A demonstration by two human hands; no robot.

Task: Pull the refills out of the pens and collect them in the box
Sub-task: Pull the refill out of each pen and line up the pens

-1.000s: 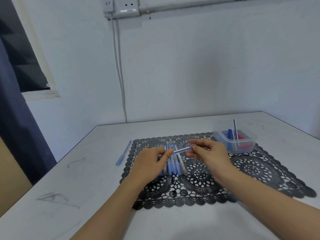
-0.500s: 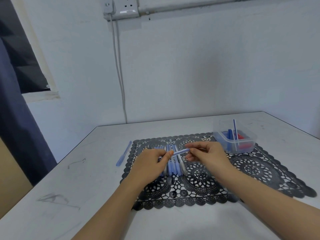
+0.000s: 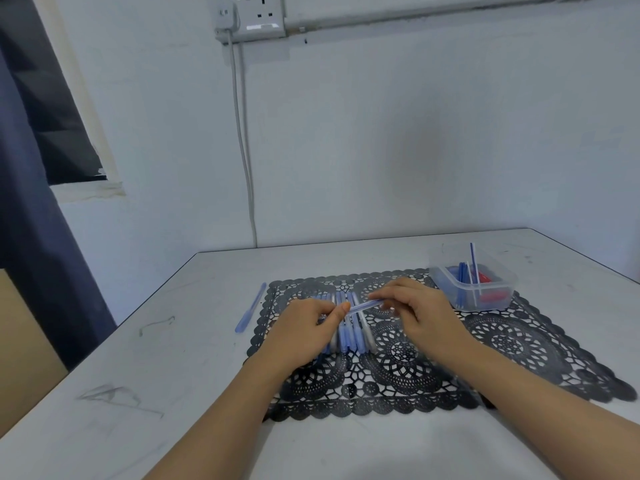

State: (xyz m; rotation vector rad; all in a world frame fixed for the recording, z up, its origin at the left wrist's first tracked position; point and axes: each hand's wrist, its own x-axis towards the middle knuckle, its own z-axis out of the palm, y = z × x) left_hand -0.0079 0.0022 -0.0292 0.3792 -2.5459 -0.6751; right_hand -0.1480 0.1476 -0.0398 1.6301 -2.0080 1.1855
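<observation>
Gripping one blue pen between them, left hand and right hand pinch its ends above the pen row on the black mat; box sits at the mat's far right corner.

A single wide-angle view, worn on the person's head, faces forward and down across the white bench to the pale painted wall. Both forearms enter from the bottom edge, close to the lens; the left hand and right hand meet mid-frame.

Soft, cool, even light; wide-angle bowing.
</observation>
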